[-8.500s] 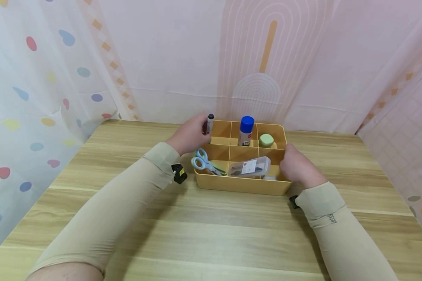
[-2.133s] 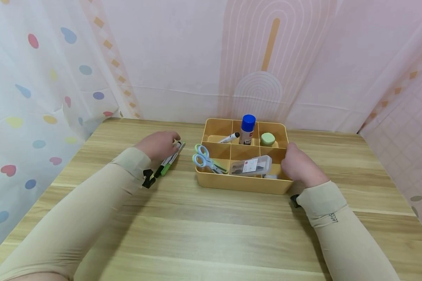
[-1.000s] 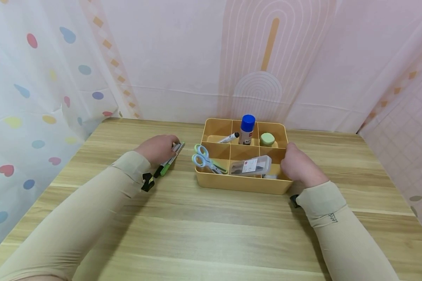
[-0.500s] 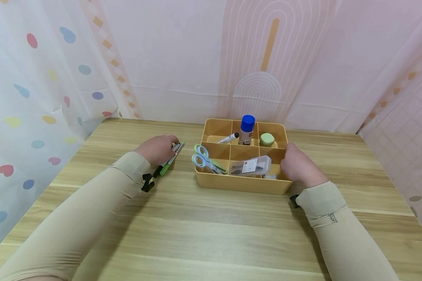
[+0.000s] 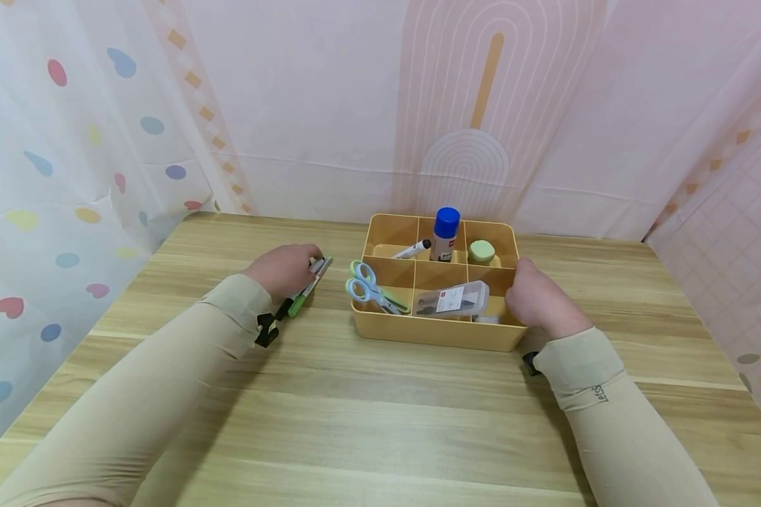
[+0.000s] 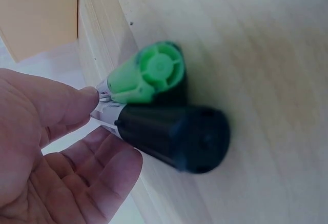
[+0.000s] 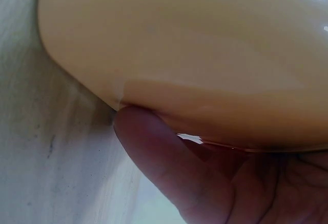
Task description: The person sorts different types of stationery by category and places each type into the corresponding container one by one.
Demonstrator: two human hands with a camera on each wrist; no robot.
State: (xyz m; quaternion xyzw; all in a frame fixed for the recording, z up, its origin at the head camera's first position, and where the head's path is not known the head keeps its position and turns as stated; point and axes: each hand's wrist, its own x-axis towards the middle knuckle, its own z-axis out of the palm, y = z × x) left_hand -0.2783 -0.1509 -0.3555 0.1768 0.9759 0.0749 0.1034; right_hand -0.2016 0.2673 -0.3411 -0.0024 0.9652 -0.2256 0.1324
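On the table, left of the organizer, my left hand [image 5: 284, 270] holds two pens between thumb and fingers. One is a green-ended pen [image 6: 148, 75], the other a black-ended marker [image 6: 174, 137]. They lie side by side, their far ends partly behind the hand in the head view. My right hand [image 5: 542, 299] grips the right wall of the yellow compartment organizer [image 5: 437, 334]; its thumb [image 7: 154, 147] presses the outside in the right wrist view. A white marker [image 5: 412, 248] with a black cap leans in the back left compartment.
The organizer also holds a blue-capped glue stick [image 5: 445, 232], a pale green block [image 5: 481, 252], blue-and-green scissors [image 5: 368, 289] and a clear plastic case [image 5: 452, 300]. Scissor handles stick out over the left wall. A patterned curtain [image 5: 304, 105] hangs behind the table [image 5: 380, 422].
Earlier my left hand held the marker at the back left compartment; the marker now lies there. The hand has moved left to the two pens. Over the last second little changes.
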